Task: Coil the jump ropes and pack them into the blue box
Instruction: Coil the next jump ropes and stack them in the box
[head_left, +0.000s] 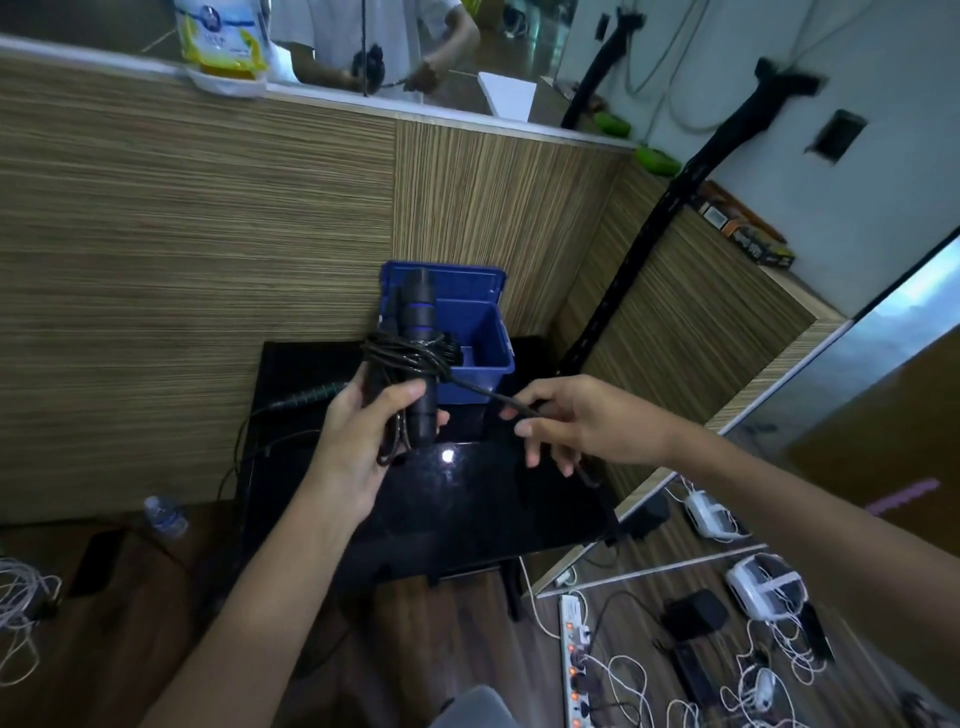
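Observation:
My left hand (363, 426) grips the two black handles of a jump rope (420, 332), held upright with blue rings near their tops. Several turns of the black rope are wound around the handles' middle. My right hand (566, 421) pinches the loose rope end (483, 392), which runs taut from the coil toward it. The blue box (478, 332) stands open on the black table (467, 499), just behind the handles. Something dark lies inside the box. Another jump rope handle with green stripes (311, 395) lies on the table to the left.
A wood-panelled counter wall rises behind the table. A water bottle (165, 515) and a dark phone (96, 564) lie on the floor at left. A power strip (574, 660), white cables and chargers cover the floor at right. Another person stands behind the counter.

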